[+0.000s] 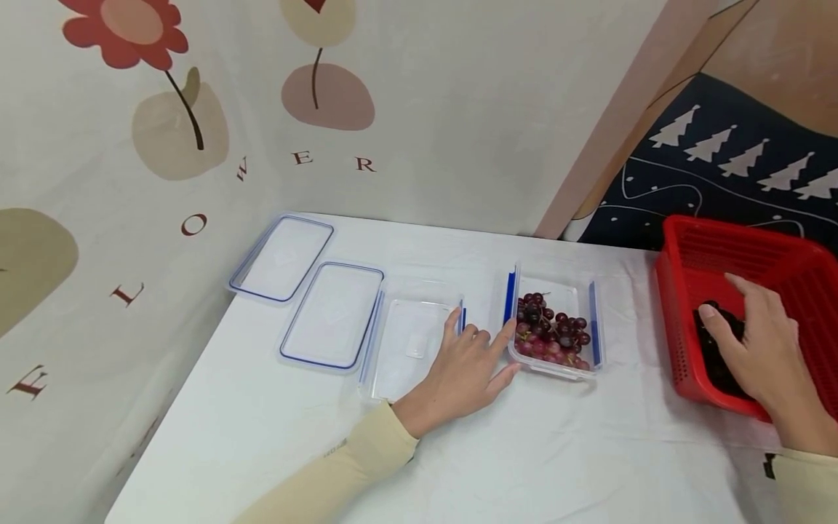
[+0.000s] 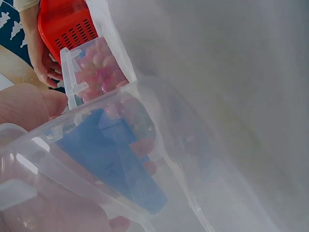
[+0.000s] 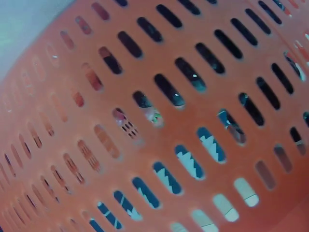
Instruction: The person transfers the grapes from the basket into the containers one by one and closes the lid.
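Right hand [image 1: 762, 342] curls round dark grapes [image 1: 716, 349] inside the red basket [image 1: 681, 364], far right. Left hand [image 1: 468, 371], fingers spread, rests between empty container [image 1: 412, 342] & grape-filled container [image 1: 556, 327]. Step looks like picking up; next needs a gentle lift over the basket wall.

Your left hand [image 1: 461, 375] and right hand [image 1: 766, 349] are both bare, without gloves or rings, and each forearm wears a close-fitting pale cream-yellow sleeve [image 1: 353, 466] ending at the wrist, with small dark printed markings near each cuff, too small to read.
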Action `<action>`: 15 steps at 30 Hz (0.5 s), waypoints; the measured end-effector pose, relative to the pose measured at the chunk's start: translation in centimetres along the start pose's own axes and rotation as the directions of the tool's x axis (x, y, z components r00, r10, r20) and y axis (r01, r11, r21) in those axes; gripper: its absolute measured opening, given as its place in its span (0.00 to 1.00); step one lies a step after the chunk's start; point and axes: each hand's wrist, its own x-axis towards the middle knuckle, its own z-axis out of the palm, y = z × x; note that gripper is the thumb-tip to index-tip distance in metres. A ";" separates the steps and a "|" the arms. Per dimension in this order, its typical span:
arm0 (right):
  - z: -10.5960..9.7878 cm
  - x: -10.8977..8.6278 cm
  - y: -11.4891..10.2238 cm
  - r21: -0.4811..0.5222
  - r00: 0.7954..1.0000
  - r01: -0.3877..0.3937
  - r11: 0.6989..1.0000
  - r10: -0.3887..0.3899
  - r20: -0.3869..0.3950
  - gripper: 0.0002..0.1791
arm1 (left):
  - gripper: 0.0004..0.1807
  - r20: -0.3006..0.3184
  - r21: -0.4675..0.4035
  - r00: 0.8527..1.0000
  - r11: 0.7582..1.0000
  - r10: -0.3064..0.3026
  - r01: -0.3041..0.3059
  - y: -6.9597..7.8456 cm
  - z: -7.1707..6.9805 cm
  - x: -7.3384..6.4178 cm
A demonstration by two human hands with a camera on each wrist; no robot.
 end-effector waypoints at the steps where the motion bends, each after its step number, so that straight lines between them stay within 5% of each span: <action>1: 0.0 0.0 0.1 0.010 1.000 -0.004 1.000 0.004 -0.003 0.42 | 0.37 -0.002 0.000 1.000 1.000 0.000 0.000 0.0 0.0 0.0; 15: -0.8 0.3 2.3 0.056 1.000 -0.014 0.998 0.013 0.015 0.38 | 0.38 -0.020 0.007 1.000 1.000 0.012 -0.012 0.0 0.1 -0.1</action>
